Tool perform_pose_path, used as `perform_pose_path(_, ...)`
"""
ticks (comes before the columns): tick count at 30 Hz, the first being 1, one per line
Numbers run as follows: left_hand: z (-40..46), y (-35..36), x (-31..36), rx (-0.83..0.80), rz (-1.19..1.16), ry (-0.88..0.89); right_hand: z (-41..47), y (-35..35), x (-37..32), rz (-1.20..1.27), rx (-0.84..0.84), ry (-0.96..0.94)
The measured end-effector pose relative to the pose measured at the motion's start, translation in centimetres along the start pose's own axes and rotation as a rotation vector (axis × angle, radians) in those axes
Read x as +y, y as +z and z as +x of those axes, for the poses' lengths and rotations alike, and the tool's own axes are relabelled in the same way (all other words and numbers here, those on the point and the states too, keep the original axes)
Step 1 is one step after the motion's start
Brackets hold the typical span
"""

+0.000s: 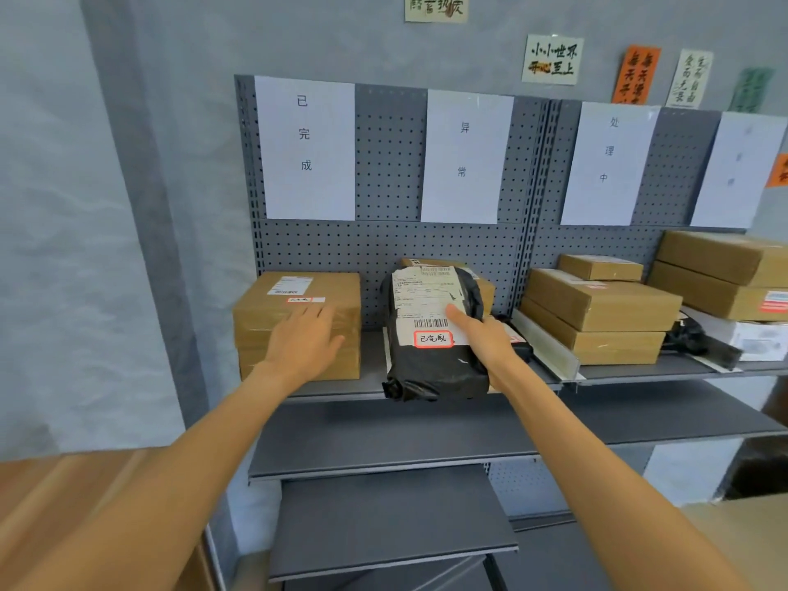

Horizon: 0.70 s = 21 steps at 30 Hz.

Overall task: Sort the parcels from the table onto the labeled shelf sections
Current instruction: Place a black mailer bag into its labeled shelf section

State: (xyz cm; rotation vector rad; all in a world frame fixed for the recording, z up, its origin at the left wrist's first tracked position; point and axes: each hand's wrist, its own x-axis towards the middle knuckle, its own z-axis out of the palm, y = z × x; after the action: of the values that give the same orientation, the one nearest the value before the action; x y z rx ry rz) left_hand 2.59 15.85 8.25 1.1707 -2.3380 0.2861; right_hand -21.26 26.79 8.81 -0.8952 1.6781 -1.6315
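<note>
A black plastic-wrapped parcel (430, 364) with a white shipping label and a red-framed sticker leans tilted at the front of the top shelf (371, 383), under the second white paper label (467, 157). My right hand (482, 334) holds its right side, thumb on the label. My left hand (305, 339) rests flat with straight fingers on the front of a brown cardboard box (298, 322) under the first paper label (307, 149). Another brown box (486, 292) stands partly hidden behind the black parcel.
Stacked brown boxes (597, 313) fill the third section, past a white divider (550, 347). More boxes (725, 275) and a black bag (686, 339) lie further right. Lower grey shelves (426, 437) jut out below my arms. A wooden surface (64, 505) sits at lower left.
</note>
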Motion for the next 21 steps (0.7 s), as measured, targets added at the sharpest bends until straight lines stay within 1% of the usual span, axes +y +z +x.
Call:
perform_pose_path(6,0.7,0.6,-1.3,-0.041,0.019,-0.053,2.2,1.6,-0.1,-0.085,-0.045,0.033)
perform_pose_path(11,3.2,1.8,-3.2,-0.031,0.030,-0.049,4.6,3.9,-0.8,-0.111,-0.045,0.037)
perform_pose_path(17,7.9,4.5,-7.0,-0.025,-0.010,-0.061,9.3,8.2,-1.9,-0.080,-0.075,0.064)
perform_pose_path(21,11.4,6.2,-10.1,-0.007,-0.029,-0.050,13.6,11.5,-2.6,-0.053,-0.103,0.135)
